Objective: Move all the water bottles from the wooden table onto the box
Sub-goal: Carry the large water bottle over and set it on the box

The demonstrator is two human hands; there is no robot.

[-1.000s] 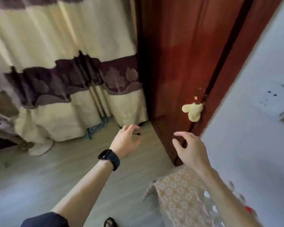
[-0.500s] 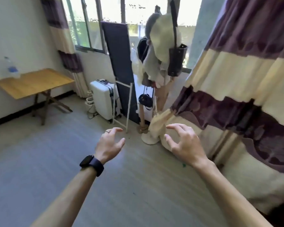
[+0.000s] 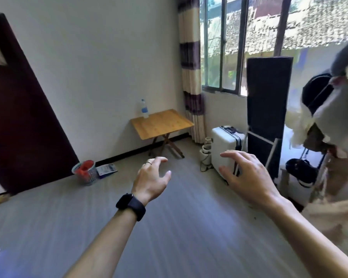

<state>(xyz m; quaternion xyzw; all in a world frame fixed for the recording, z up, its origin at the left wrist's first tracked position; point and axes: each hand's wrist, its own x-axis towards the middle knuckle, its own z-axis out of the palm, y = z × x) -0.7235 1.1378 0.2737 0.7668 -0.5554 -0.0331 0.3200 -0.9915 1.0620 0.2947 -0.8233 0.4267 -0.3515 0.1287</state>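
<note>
Grey plank flooring (image 3: 179,227) ran to a white wall, where a small light-wood folding table (image 3: 162,123) stood on crossed legs. One clear plastic water bottle with a blue label (image 3: 144,109) stood upright at the table's back left corner, close to the wall. No other bottle showed on it, and the box was out of view.

Both hands were held out in front, far from the table and apart from each other. The left hand (image 3: 152,178), above a black wristwatch (image 3: 131,205), and the right hand (image 3: 247,175) each had loosely spread fingers and gripped nothing.

The step in hand appeared to be the walk to the table. Done well, it probably meant approaching squarely and taking the bottle round its middle, since a tall bottle could tip if nudged at the cap.

Right of the table, a white hard-shell suitcase (image 3: 225,145) stood below the window beside a tall dark panel (image 3: 267,101). A cream-and-purple striped curtain (image 3: 190,67) hung at the corner. A small basket holding something red (image 3: 84,171) sat near the skirting.
</note>
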